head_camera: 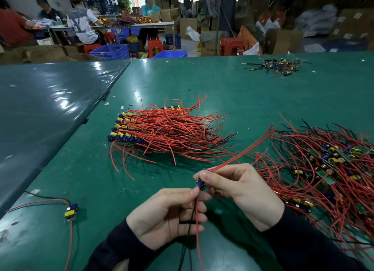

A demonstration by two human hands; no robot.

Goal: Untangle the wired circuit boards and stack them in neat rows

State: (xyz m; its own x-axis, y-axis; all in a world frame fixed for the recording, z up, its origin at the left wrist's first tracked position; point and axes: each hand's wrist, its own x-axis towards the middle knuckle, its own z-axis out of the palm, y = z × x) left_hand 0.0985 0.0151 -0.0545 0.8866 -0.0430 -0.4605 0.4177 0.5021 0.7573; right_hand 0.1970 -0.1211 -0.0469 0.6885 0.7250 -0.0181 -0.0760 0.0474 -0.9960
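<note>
My right hand (240,192) pinches a small circuit board (200,184) with a blue part; its long red wires (240,155) run up and to the right. My left hand (168,214) pinches the board's other red and black wires (197,226), which hang down toward me. A neat stack of boards (125,129) in rows, their red wires fanned to the right, lies in the middle of the green table (202,84). On the right sprawls a tangled heap of wired boards (323,169).
A single board with red and black wires (70,210) lies at the near left. A small pile of dark-wired parts (279,66) sits far right. A darker table section (40,109) adjoins on the left. People work at tables beyond, among crates, stools and boxes.
</note>
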